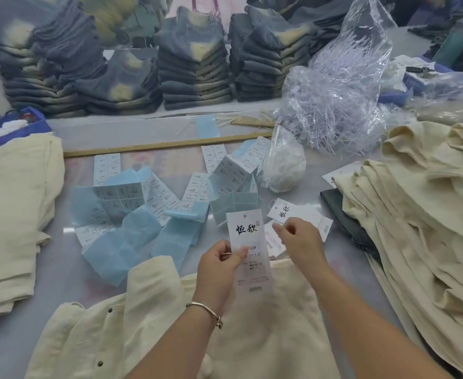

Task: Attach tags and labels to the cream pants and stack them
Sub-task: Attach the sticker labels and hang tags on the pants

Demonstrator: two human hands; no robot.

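Observation:
A pair of cream pants (148,332) lies spread on the table right in front of me. My left hand (219,265) pinches a long white hang tag (248,239) with black characters, held upright above the pants. My right hand (298,239) hovers just right of the tag over several more white tags (285,210), its thumb and fingers curled together; whether they pinch anything I cannot tell. Label sheets (132,198) with blue backing lie scattered mid-table. A folded cream stack (14,214) sits at left, a loose cream pile (422,228) at right.
Stacks of washed denim (194,67) line the back. A clear bag of plastic tag fasteners (334,105) and a small white bag (283,165) sit back right. A wooden ruler (167,144) crosses the table. A blue bin (14,124) stands far left.

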